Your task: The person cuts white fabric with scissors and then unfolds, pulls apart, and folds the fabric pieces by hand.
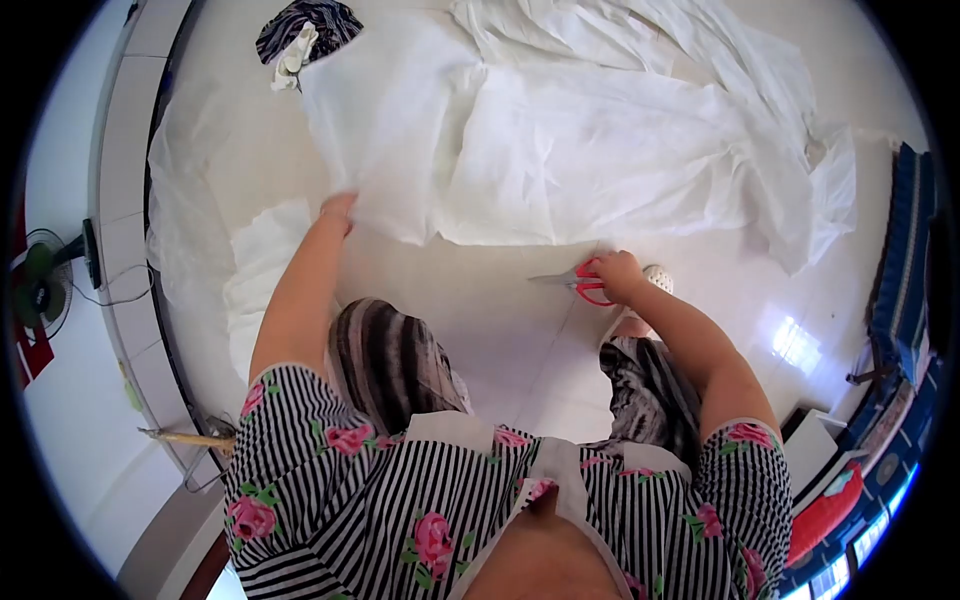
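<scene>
Your left hand [338,212], arm straight, is at the near-left corner of the cloth [590,150] (grip unclear); your right hand [622,276] grasps scissors [588,282]. White, creased, the cloth lies on the floor [470,300].

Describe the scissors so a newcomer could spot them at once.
Find the large white cloth spread across the pale floor. Just below its lower edge in the picture, the right hand holds the scissors, blades toward the picture's left. Their bright red handles set them apart from cloth and floor.

Left hand [340,210] at white fabric [590,150], right hand [622,276] holding red-handled scissors [577,280], pale tiled floor [480,310]
</scene>
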Action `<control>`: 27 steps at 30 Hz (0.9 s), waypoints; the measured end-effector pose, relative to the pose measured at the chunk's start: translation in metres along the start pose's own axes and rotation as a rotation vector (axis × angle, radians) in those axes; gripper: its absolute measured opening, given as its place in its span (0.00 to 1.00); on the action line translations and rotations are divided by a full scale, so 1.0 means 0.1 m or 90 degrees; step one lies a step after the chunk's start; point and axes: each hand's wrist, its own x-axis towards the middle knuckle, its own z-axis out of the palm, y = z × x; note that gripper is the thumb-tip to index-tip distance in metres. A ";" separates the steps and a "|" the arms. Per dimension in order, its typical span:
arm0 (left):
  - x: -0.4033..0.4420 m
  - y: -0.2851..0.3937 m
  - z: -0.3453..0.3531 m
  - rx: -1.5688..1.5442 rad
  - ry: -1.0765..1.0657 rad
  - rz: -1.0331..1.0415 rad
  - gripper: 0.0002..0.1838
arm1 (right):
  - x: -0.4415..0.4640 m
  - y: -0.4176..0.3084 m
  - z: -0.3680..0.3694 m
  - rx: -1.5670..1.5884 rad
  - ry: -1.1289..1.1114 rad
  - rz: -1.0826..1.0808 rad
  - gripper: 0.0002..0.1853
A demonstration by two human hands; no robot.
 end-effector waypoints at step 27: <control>-1.47 2.18 0.60 0.855 -0.199 0.969 0.15 | 0.97 1.44 -1.59 0.095 0.399 0.269 0.19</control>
